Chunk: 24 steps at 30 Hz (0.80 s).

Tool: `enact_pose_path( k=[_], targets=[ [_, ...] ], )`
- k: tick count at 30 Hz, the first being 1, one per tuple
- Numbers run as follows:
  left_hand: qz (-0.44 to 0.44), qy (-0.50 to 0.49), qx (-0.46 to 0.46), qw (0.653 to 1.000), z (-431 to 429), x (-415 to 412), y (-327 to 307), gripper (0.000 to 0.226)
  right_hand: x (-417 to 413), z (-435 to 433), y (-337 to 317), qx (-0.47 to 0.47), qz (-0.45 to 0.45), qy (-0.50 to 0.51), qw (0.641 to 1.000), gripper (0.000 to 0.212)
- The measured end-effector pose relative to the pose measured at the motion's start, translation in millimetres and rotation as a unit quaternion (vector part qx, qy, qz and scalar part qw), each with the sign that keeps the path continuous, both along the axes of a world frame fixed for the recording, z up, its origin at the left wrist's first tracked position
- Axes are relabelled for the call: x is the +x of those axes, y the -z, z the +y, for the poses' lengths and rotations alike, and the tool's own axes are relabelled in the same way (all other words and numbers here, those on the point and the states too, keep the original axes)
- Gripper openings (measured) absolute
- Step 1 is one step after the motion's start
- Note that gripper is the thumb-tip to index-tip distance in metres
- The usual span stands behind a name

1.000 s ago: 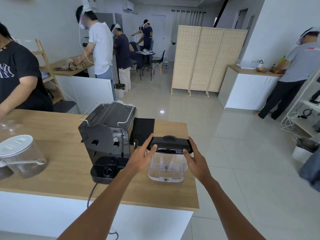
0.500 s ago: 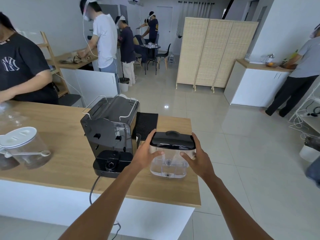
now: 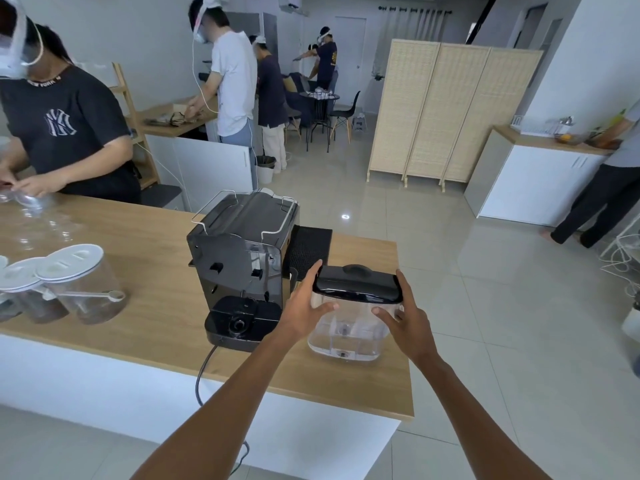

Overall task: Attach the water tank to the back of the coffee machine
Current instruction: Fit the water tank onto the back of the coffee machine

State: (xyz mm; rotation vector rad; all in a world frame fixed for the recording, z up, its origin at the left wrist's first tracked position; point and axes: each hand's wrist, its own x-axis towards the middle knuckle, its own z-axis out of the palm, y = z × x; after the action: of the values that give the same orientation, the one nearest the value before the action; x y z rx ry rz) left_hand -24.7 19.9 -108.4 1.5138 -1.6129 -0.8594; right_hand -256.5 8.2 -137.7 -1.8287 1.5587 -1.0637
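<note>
A clear water tank (image 3: 348, 332) with a black lid stands on the wooden counter (image 3: 138, 244), just right of the black coffee machine (image 3: 242, 258). The machine's back faces me, with its round socket base at the bottom. My left hand (image 3: 304, 306) grips the tank's left side, thumb across the clear front and fingers up by the lid. My right hand (image 3: 407, 320) grips the right side the same way. The tank's bottom looks to be resting on the counter, a small gap away from the machine.
A black mat (image 3: 310, 247) lies behind the tank. The machine's power cord (image 3: 202, 372) hangs over the counter's near edge. Lidded clear jars (image 3: 81, 285) with a spoon stand at the left. A person in a dark shirt (image 3: 65, 133) works across the counter; others stand further off.
My view has dropped and pulled back a little. Both hands stay on the tank, with thumbs now lower on the clear front; the tank remains beside the machine.
</note>
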Motion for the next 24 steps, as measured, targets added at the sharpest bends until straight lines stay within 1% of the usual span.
enact_pose_path(
  k=[5, 9, 12, 17, 22, 24],
  targets=[
    [-0.030, -0.008, -0.010, 0.999, 11, 16, -12, 0.095, 17, 9, -7, -0.008, -0.007, 0.006, 1.000, 0.091],
    [-0.051, -0.019, -0.001, 0.998, 25, 34, -20, 0.096, 33, 14, -12, -0.006, -0.013, -0.004, 1.000, 0.092],
    [-0.047, -0.030, -0.001, 0.998, 36, 45, -28, 0.096, 47, 21, -17, -0.002, -0.024, -0.008, 1.000, 0.095],
    [-0.051, -0.044, -0.031, 0.997, 48, 73, -38, 0.094, 75, 29, -36, -0.012, -0.013, -0.018, 1.000, 0.094],
    [-0.040, -0.040, -0.075, 0.996, 54, 103, -43, 0.091, 99, 36, -52, -0.002, -0.025, -0.009, 1.000, 0.092],
    [-0.031, -0.043, -0.078, 0.996, 54, 120, -47, 0.092, 117, 42, -57, -0.003, -0.031, -0.008, 0.999, 0.092]
  ],
)
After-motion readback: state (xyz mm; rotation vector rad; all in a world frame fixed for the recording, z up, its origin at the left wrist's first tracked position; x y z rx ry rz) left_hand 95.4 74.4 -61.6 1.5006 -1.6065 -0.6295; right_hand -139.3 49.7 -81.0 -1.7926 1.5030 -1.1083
